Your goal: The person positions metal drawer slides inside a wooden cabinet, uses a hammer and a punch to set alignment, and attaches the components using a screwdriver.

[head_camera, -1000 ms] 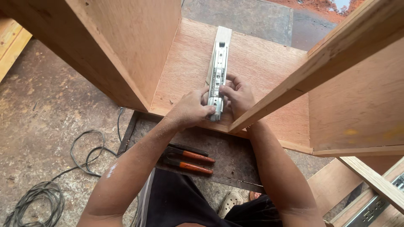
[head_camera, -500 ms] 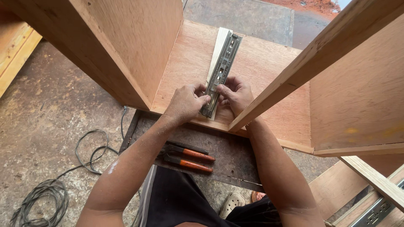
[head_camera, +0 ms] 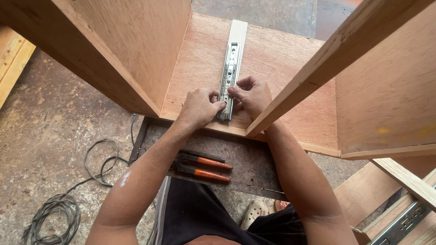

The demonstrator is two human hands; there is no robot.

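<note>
Pliers [head_camera: 202, 165] with orange handles lie on a dark metal plate [head_camera: 254, 159]. A black cable [head_camera: 59, 206] curls on the concrete floor [head_camera: 41, 131] to the left.

Second metal slide [head_camera: 399, 224] cut off at bottom-right corner; cable coil [head_camera: 50, 220] cropped below.

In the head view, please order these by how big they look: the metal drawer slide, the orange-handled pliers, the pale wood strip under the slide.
1. Wood strip, longest.
2. Drawer slide.
3. Pliers, though they lie nearer the camera, so second and third are unsure.
</note>
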